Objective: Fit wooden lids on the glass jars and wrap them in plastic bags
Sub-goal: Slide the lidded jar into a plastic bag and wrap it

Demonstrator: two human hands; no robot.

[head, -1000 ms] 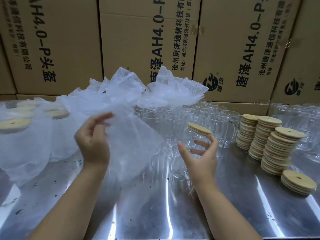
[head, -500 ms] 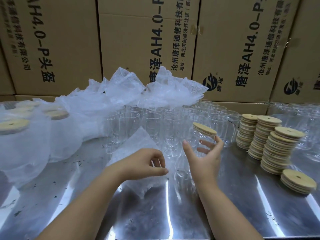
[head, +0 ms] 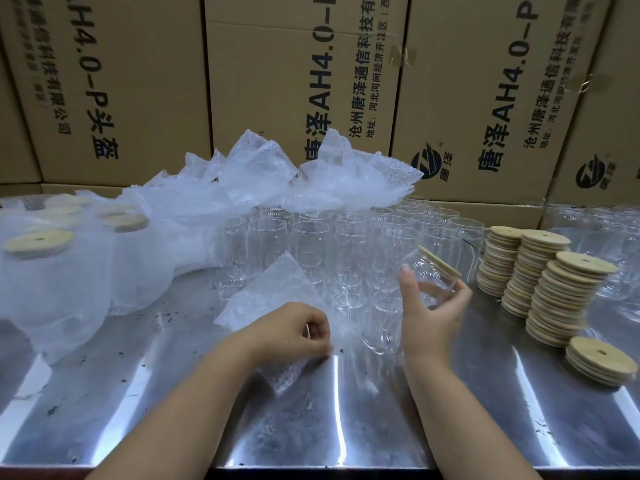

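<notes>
My right hand [head: 429, 313] grips a clear glass jar [head: 391, 320] fitted with a wooden lid [head: 439, 262]; the jar tilts, lid end up and to the right, base low toward the centre. My left hand [head: 294, 330] pinches the edge of a bubble-wrap bag [head: 277, 296] that lies on the steel table [head: 173, 393] just left of the jar's base. Behind them stand several empty glass jars [head: 308, 244] in rows. Stacks of wooden lids [head: 554, 292] stand to the right.
A heap of bubble-wrap bags [head: 311, 178] rests on the jars at the back. Wrapped, lidded jars [head: 41, 258] crowd the left side. More glassware [head: 606, 230] stands far right. Cardboard boxes [head: 311, 81] wall off the back of the table.
My left hand brought the bag down from chest height to the table beside the jar. My right hand tipped the lidded jar, its base swinging toward the bag.
</notes>
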